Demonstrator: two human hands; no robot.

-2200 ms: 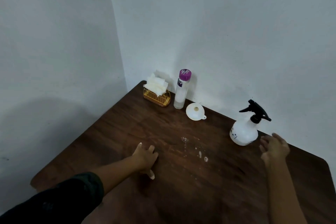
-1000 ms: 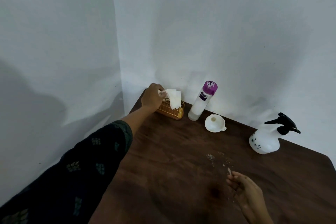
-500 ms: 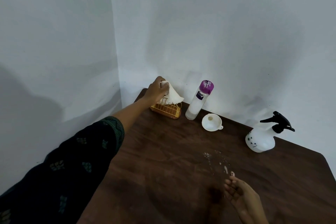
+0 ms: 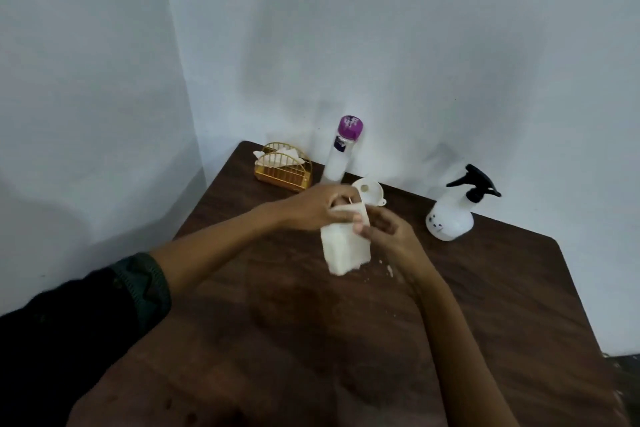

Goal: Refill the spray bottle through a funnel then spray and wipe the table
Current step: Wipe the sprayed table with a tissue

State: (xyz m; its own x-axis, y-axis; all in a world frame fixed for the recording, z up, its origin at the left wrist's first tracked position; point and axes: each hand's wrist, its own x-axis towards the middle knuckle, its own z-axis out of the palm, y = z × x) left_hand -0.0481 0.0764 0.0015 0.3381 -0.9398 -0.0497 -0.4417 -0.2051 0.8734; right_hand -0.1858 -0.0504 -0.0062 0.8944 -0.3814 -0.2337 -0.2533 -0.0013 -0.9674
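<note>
A white paper napkin hangs folded above the middle of the dark wooden table. My left hand pinches its top edge. My right hand meets it from the right, thumb and fingers on the napkin's upper right corner. Wet droplets lie on the table just below and right of the napkin. The white spray bottle with a black trigger head stands at the back right. A white funnel lies behind my hands, partly hidden by them.
A gold wire napkin holder with more napkins sits in the back left corner. Beside it stands a tall clear bottle with a purple cap. White walls close the table's back and left sides. The table's right edge is rounded.
My left hand pulled a napkin out of the holder and carried it to the table's middle. My right hand rose from the table and took hold of the napkin too.
</note>
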